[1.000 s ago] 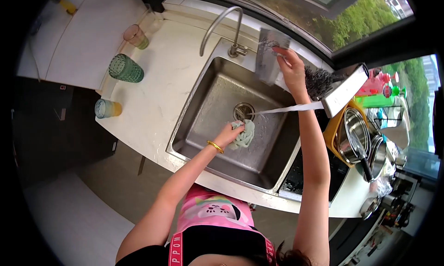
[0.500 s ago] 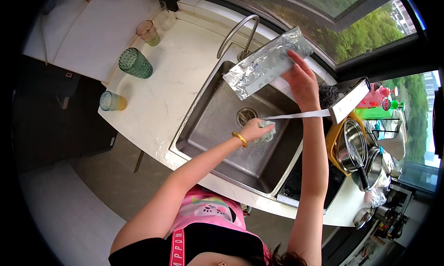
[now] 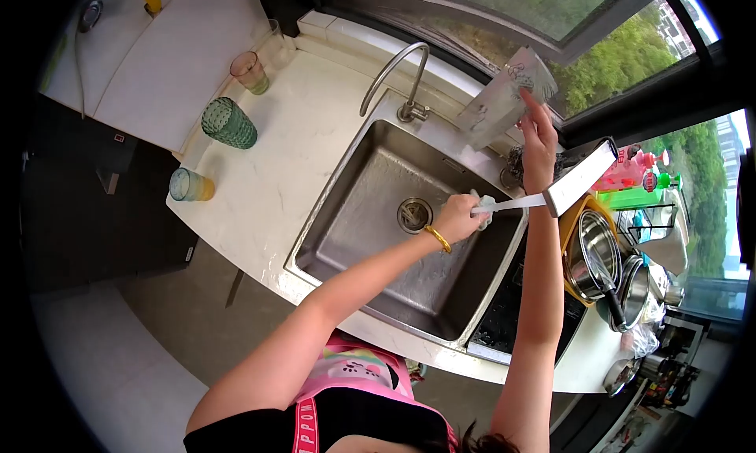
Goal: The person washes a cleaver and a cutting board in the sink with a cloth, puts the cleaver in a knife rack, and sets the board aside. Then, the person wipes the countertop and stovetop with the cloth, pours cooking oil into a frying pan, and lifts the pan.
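My left hand (image 3: 459,219), with a gold bangle at the wrist, is over the sink (image 3: 378,276). It is closed around a pale crumpled cloth (image 3: 484,217) and the thin end of a white squeegee-like tool (image 3: 579,181). That tool's long flat head, dark along one edge, lies across in front of my right forearm. Up by the window sill, my right hand (image 3: 539,138) grips the edge of a translucent plastic bag (image 3: 504,99) with faint printing. Part of the fingers is hidden behind the bag. A dark scouring pad (image 3: 516,163) sits beside that wrist.
The curved faucet (image 3: 409,83) rises behind the sink. Green (image 3: 228,124), pink (image 3: 250,73) and blue-yellow (image 3: 190,185) glasses stand on the left counter. To the right are steel bowls (image 3: 591,248), a red bottle (image 3: 618,170) and a black cooktop (image 3: 512,315).
My right hand has carried the bag up and right, from over the sink toward the window. The left hand, with the cloth and white tool, has moved slightly right.
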The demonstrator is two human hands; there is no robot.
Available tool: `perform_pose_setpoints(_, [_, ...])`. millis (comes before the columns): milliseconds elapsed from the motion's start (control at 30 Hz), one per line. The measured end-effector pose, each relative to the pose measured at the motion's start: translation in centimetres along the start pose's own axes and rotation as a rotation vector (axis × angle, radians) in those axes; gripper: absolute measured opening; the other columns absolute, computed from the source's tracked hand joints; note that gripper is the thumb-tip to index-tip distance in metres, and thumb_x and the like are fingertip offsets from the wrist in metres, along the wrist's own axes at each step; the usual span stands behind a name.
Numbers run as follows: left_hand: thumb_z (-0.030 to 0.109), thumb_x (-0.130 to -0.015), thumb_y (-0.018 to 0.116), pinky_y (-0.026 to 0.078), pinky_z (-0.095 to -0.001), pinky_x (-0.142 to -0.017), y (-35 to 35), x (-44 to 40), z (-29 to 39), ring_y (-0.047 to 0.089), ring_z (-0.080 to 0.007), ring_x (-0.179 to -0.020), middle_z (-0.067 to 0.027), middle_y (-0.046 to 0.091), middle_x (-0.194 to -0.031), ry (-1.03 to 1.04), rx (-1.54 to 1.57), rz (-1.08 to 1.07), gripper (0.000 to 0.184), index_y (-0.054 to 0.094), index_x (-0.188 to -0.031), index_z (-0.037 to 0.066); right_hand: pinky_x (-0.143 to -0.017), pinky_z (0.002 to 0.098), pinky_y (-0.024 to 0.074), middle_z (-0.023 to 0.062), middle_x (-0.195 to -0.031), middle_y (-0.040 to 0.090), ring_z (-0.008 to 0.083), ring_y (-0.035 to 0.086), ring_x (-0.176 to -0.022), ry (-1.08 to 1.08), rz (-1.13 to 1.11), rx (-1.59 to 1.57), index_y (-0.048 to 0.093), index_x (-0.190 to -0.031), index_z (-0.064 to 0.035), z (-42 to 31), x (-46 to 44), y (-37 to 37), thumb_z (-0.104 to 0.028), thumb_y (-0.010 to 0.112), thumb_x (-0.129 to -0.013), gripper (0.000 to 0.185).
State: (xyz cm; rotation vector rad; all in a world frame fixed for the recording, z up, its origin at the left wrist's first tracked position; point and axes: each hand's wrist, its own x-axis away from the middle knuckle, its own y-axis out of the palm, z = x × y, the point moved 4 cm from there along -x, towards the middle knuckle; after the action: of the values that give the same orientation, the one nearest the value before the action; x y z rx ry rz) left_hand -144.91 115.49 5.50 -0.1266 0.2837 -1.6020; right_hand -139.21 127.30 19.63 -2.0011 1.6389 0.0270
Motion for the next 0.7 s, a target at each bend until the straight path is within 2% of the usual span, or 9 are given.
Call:
perform_pose_setpoints(33, [0.023, -0.074, 0.064, 0.044, -0.0385, -0.058, -0.2, 0.0, 0.3, 0.057, -0.0332, -0.065, -0.0171, 0.058, -0.070, 0.021, 0.024, 0.023, 0.023, 0.060, -0.076, 0.000, -0.087, 0.0294, 0.0400, 0.0087, -0.117, 0.055, 0.0203, 0.051, -0.103, -0.132, 0.067, 0.146, 0.054, -0.115, 0.0003, 0.0, -0.9, 0.2, 0.005, 0.043, -0.083, 0.034])
perform_pose_setpoints(67, [0.024, -0.073, 0.064, 0.044, -0.0380, -0.058, -0.4, 0.0, 0.5, 0.057, -0.0335, -0.063, -0.0174, 0.058, -0.069, 0.041, 0.049, 0.046, 0.024, 0.060, -0.076, 0.000, -0.087, 0.0294, 0.0400, 0.0087, -0.117, 0.055, 0.0203, 0.051, -0.103, -0.134, 0.072, 0.148, 0.054, -0.115, 0.0003, 0.5, -1.8, 0.2, 0.005, 0.043, -0.083, 0.034])
perform_pose_setpoints(133, [0.024, -0.074, 0.064, 0.043, -0.0380, -0.057, -0.2, 0.4, 0.3, 0.055, -0.0332, -0.061, -0.0169, 0.056, -0.066, 0.030, 0.133, 0.029, 0.025, 0.060, -0.077, 0.000, -0.085, 0.0337, 0.0434, 0.0103, -0.113, 0.056, 0.0259, 0.053, -0.099, -0.449, 0.117, 0.869, 0.057, -0.106, 0.0034, -1.5, -2.8, 1.5, 0.006, 0.046, -0.079, 0.030])
perform_pose_setpoints(167, [0.025, -0.075, 0.063, 0.042, -0.0381, -0.056, -0.1, 0.3, 0.1, 0.054, -0.0333, -0.060, -0.0169, 0.055, -0.065, 0.031, 0.101, 0.032, 0.025, 0.060, -0.078, 0.000, -0.083, 0.0364, 0.0444, 0.0099, -0.109, 0.057, 0.0282, 0.053, -0.097, -0.490, 0.130, 0.953, 0.059, -0.096, 0.0052, -1.4, -3.5, 2.0, 0.006, 0.047, -0.076, 0.024])
perform_pose_setpoints(333, [0.025, -0.077, 0.063, 0.040, -0.0335, -0.051, -0.2, 0.1, -1.1, 0.048, -0.0233, -0.050, -0.0132, 0.053, -0.060, -0.049, 0.014, -0.047, 0.025, 0.062, -0.086, 0.002, -0.074, 0.0345, 0.0435, 0.0047, -0.090, 0.059, 0.0196, 0.053, -0.096, -0.303, -0.116, 1.524, 0.067, -0.082, -0.0075, 3.3, -7.1, 4.6, -0.013, 0.056, -0.075, 0.014])
perform_pose_setpoints(400, [0.024, -0.078, 0.063, 0.039, -0.0315, -0.050, 0.1, 0.3, -2.2, 0.046, -0.0190, -0.050, -0.0116, 0.052, -0.060, -0.030, -0.001, -0.044, 0.024, 0.062, -0.088, 0.002, -0.073, 0.0351, 0.0424, 0.0034, -0.090, 0.061, 0.0182, 0.054, -0.094, -0.186, -0.135, 1.546, 0.068, -0.082, -0.0107, 5.6, -8.4, 4.0, -0.018, 0.056, -0.076, 0.015])
perform_pose_setpoints(467, [0.023, -0.078, 0.063, 0.039, -0.0308, -0.051, 0.1, 0.3, -2.9, 0.047, -0.0185, -0.051, -0.0117, 0.053, -0.062, -0.094, 0.013, -0.068, 0.025, 0.062, -0.089, 0.001, -0.074, 0.0355, 0.0424, 0.0043, -0.093, 0.062, 0.0195, 0.054, -0.095, 0.106, -0.215, 1.538, 0.068, -0.085, -0.0116, 8.3, -9.5, 2.6, -0.018, 0.056, -0.077, 0.016])
perform_pose_setpoints(633, [0.022, -0.079, 0.063, 0.038, -0.0303, -0.051, 0.0, 0.3, -3.2, 0.046, -0.0180, -0.051, -0.0115, 0.052, -0.061, -0.146, 0.066, -0.064, 0.025, 0.060, -0.086, -0.001, -0.078, 0.0374, 0.0443, 0.0063, -0.096, 0.062, 0.0243, 0.053, -0.099, 0.150, -0.334, 1.370, 0.068, -0.089, -0.0120, 11.5, -11.1, 3.0, -0.016, 0.055, -0.079, 0.017])
perform_pose_setpoints(700, [0.023, -0.079, 0.063, 0.037, -0.0310, -0.049, -0.1, 0.2, -3.0, 0.044, -0.0180, -0.050, -0.0119, 0.051, -0.061, -0.168, 0.131, -0.054, 0.026, 0.059, -0.083, -0.002, -0.080, 0.0380, 0.0465, 0.0075, -0.101, 0.058, 0.0257, 0.051, -0.102, -0.016, -0.324, 1.341, 0.067, -0.089, -0.0096, 11.5, -11.2, 3.6, -0.013, 0.055, -0.078, 0.016])
